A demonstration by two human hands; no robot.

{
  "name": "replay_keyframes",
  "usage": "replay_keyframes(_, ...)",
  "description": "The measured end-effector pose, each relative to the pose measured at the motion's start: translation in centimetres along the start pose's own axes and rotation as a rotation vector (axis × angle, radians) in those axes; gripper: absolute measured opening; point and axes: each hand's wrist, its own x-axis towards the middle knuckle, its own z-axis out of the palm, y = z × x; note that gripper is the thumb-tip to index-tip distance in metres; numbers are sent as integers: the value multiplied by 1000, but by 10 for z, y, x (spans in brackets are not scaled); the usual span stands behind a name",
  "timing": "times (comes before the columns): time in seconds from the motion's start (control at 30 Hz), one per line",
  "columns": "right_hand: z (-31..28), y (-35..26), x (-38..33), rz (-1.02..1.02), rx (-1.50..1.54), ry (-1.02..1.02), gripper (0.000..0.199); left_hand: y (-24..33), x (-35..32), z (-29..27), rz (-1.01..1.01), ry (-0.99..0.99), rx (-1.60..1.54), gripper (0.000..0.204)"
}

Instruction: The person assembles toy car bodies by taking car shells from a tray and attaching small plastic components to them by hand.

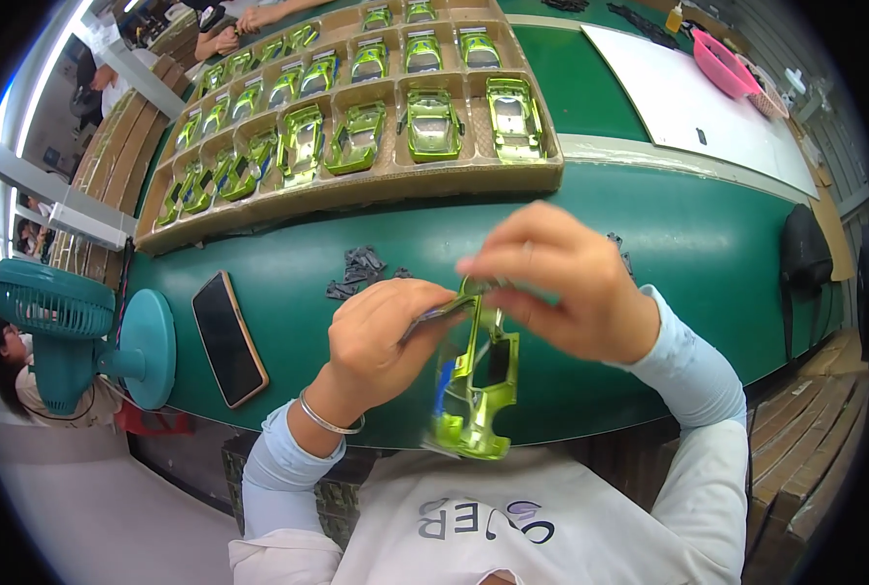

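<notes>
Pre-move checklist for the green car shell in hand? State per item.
1. Both hands on the part: ok. Left hand and right hand both grip the green toy car shell above the table edge.
2. Dark piece seated at the shell's top end: cannot tell, fingers cover it.
3. Spare dark parts within reach: ok, a small pile of dark parts lies on the green table.
4. Cardboard tray stocked: ok, green shells fill its compartments.
5. Phone away from the hands: ok, it lies flat to the left.
</notes>
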Motion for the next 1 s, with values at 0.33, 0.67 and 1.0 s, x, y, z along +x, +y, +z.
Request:
replay_keyframes(0.33, 2, -6, -9, -152, -66, -217, 23, 0, 0, 2, 122, -97, -27, 26)
replay_keyframes(0.67, 8, -15, -12, -57, 69, -190, 13, 7, -1, 6, 110, -170, -88, 26)
replay_keyframes(1.0, 22, 2, -19, 296, 408, 290, 11, -5, -5, 11, -890, 10, -1340, 55)
